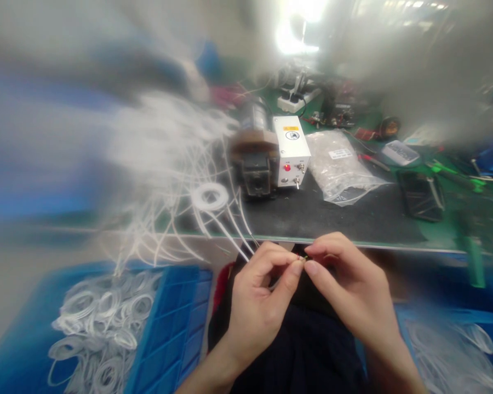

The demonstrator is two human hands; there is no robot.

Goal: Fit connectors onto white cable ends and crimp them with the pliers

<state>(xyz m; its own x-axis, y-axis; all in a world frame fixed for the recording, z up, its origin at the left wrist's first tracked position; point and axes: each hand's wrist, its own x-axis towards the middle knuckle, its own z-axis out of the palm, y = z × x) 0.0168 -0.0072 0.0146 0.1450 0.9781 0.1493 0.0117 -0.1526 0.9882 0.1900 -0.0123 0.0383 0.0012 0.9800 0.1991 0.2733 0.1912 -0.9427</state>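
Just in front of the table edge, my left hand (pixel 261 295) is closed in a pinch, thumb against forefinger. Between its fingertips show thin wire ends (pixel 303 259), with specks of red and yellow-green; their detail is too small to make out. My right hand (pixel 353 290) meets it there, its thumb and forefinger closed about the same wire ends. White cables (pixel 230 232) hang over the table edge just left of my hands. A coil of white cable (pixel 209 196) lies above them.
On the black mat stands a machine with a white control box (pixel 293 153). Right of it are a clear plastic bag (pixel 337 164) of small parts and a dark phone-like slab (pixel 421 194). Blue crates (pixel 164 328) with coiled white cables stand low on both sides.
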